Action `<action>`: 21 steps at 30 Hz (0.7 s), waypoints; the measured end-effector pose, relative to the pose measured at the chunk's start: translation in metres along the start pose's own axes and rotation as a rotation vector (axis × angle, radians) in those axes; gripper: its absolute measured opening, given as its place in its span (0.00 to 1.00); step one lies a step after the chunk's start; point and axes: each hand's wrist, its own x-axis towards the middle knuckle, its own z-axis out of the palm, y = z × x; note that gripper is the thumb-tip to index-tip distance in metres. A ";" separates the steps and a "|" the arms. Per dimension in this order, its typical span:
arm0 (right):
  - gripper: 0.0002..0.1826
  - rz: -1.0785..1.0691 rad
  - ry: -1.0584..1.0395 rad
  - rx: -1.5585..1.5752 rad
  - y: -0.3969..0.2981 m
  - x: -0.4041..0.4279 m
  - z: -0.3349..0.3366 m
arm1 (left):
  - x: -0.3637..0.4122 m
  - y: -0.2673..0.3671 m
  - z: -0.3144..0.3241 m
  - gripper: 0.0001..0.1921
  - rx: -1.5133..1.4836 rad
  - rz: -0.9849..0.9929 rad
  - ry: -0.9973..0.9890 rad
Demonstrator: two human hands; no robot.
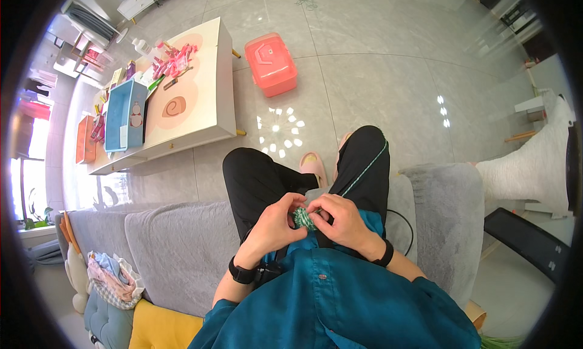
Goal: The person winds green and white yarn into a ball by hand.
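Observation:
A small ball of green-and-white yarn lies between my two hands, above my lap. My left hand curves round its left side, with thumb and fingers against it. At its right side is my right hand, the fingertips bent onto the yarn; whether they pinch a strand is too small to tell. A green strand of yarn runs from near my right hand over the black trouser leg to the knee. More loose green strand lies on the tiled floor at the far top.
I sit on a grey covered sofa. Ahead to the left stands a low white table with a blue bin, an orange bin and pink items. Beside it on the floor is a pink lidded box. A black cable curves at my right.

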 end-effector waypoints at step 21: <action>0.05 0.045 0.062 0.069 0.007 -0.005 0.000 | 0.003 -0.013 -0.014 0.27 -1.035 0.019 -0.186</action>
